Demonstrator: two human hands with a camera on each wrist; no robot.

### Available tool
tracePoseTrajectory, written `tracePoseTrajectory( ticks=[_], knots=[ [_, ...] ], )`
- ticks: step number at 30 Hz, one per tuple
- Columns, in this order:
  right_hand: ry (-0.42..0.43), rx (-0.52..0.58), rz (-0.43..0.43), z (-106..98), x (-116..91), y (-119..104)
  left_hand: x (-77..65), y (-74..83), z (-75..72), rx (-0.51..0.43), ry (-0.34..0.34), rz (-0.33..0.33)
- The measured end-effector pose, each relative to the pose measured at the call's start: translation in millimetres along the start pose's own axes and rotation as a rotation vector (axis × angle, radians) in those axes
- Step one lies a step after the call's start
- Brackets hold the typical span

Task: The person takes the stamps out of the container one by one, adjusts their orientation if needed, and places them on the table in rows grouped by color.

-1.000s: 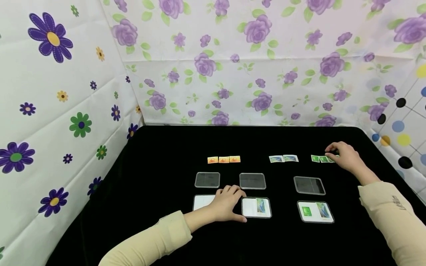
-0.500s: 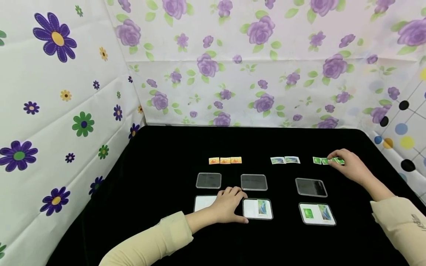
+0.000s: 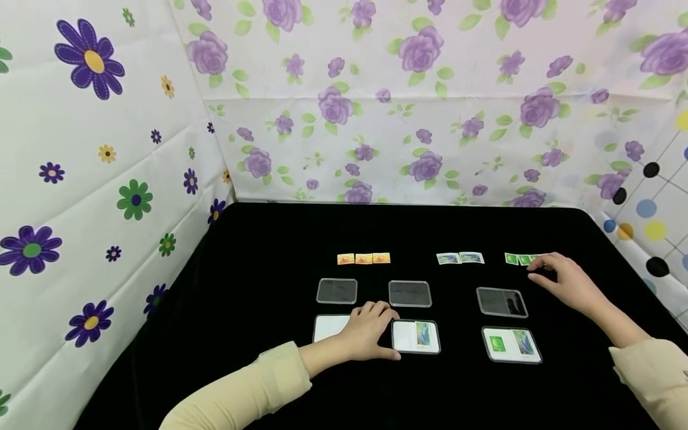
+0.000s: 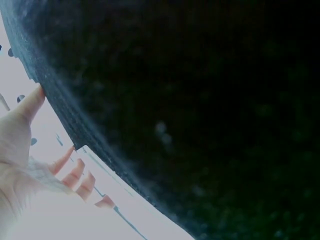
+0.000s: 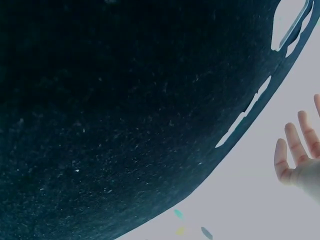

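Fingers [image 3: 547, 261] of the right hand [image 3: 572, 285] curve loosely above the thumb, with a gap between and nothing visible in it; the right wrist view shows that hand's other fingers spread. It is at the right end of a row of green cards [image 3: 512, 258] and hides part of that row; whether a fingertip touches a card cannot be told. The left hand [image 3: 365, 334] lies relaxed, thumb stretched out, spanning the left end of the middle white-backed case [image 3: 403, 337], forefinger and thumb by its two left corners; how firmly they press is unclear. A blue-green picture card [image 3: 423, 333] sits in this case's right half. Under the left wrist and hand shows part of a left case [image 3: 329, 327], also white. Farther right, well apart from both hands, the right case [image 3: 507, 346] contains a single green card [image 3: 497, 343] on its left and a blue landscape card [image 3: 524, 342] on its right. Beyond the three cases lie three clear rectangular covers [image 3: 410, 294], one behind each. Past those, two blue cards [image 3: 448, 258] lie left of the green row, and three orange cards [image 3: 364, 258] farther left, edge to edge. All rest on a black cloth [image 3: 242, 358], with a rose-patterned sheet [image 3: 376, 137] hanging behind.
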State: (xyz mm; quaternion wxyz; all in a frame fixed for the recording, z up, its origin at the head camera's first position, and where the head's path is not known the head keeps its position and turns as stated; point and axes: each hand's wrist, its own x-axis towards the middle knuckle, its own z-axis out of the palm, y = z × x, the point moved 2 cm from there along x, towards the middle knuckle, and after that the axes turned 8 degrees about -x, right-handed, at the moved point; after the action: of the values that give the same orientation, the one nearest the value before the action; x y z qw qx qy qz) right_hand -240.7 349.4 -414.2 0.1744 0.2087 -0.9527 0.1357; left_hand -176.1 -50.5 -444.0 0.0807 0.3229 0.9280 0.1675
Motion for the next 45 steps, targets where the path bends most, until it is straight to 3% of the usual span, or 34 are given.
tracePoseTrajectory(
  ticks=[15, 23, 27, 34, 40, 45],
  knots=[
    [0.000, 0.023, -0.020, -6, -3, -24, 4.5, -0.9, -1.4, -0.010, 0.004, -0.017],
    [0.093, 0.146, -0.115, -1, -6, -41, 8.5, 0.1, -8.4, 0.008, 0.010, 0.008],
    [0.093, 0.173, -0.137, 0, -6, -55, 10.3, 1.5, -10.2, 0.019, 0.003, 0.012],
    [0.062, 0.215, -0.075, 2, -3, -80, 9.3, 1.3, -8.2, 0.018, 0.000, -0.008],
    [0.077, 0.202, -0.082, 7, -3, -108, 4.3, 1.2, -4.0, 0.000, -0.006, -0.024],
    [0.020, 0.230, -0.087, 16, -6, -130, 0.4, 2.4, -0.9, -0.010, -0.009, -0.022]
  ],
)
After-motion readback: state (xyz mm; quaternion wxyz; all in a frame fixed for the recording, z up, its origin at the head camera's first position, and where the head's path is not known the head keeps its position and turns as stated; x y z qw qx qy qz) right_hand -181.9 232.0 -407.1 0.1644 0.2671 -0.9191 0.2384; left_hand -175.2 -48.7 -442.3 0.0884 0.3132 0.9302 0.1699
